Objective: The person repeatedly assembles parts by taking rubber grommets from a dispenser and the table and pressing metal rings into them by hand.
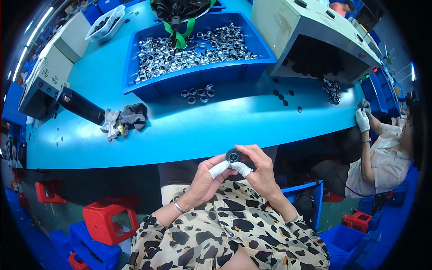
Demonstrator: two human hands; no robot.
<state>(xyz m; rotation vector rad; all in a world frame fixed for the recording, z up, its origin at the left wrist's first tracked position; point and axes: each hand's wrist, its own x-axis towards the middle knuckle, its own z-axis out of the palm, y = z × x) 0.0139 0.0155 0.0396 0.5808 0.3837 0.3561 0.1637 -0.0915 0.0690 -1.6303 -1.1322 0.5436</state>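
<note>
A small round black part with a spoked face [233, 155] is held between my two hands, just in front of the table's near edge. My left hand [209, 177] grips it from the left, its thumb covered in white. From the right, my right hand [260, 170] pinches it, its thumb wrapped in white too and its forefinger curled over the top. Beyond them, several shiny metal rings [201, 92] lie loose on the table. Behind these stands a blue bin [198, 77] holding a great many similar rings.
Grey and white gloves [130, 118] and a black cylinder [81, 106] lie at left. Black discs [281, 96] are scattered right of the bin, near a beige machine [288, 27]. A co-worker [373, 157] in gloves sits at right. A red stool [108, 220] stands at lower left.
</note>
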